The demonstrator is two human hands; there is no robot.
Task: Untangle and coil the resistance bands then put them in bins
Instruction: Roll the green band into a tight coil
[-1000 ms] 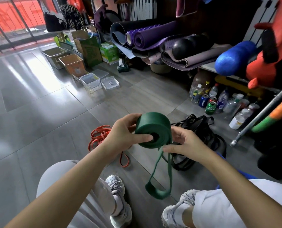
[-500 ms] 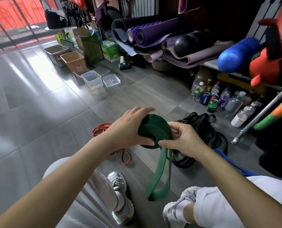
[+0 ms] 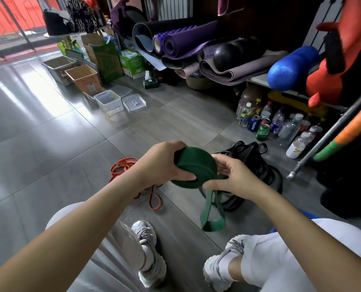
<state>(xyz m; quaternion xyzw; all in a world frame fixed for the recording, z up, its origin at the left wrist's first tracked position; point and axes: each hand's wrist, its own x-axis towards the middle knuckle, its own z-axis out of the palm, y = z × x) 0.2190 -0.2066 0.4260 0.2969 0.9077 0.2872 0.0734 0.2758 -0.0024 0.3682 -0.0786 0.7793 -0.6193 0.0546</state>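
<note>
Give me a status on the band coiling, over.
Left hand grips green band coil; right hand pinches its tail. Tail loop hanging, not yet wound. Orange band on floor; clear bin ahead, hands unobstructed.

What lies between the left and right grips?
The green resistance band, mostly coiled: the left grip and the right grip hold it from either side, as the head view shows.

1. A wide stretch of bare floor (image 3: pixel 38 144) is left open on the left, as far as the row of bins (image 3: pixel 112 107).
2. The floor just ahead of the left knee is taken up by a loose orange band (image 3: pixel 122 167).
3. The right side is blocked by a black tangle of straps (image 3: pixel 257 165), with bottles and cans (image 3: pixel 280 127) and a slanted metal pole (image 3: pixel 314 153) crowded beyond it.
4. The gap between the knees is partly filled by the hanging loop of the green band (image 3: pixel 194 163).
</note>
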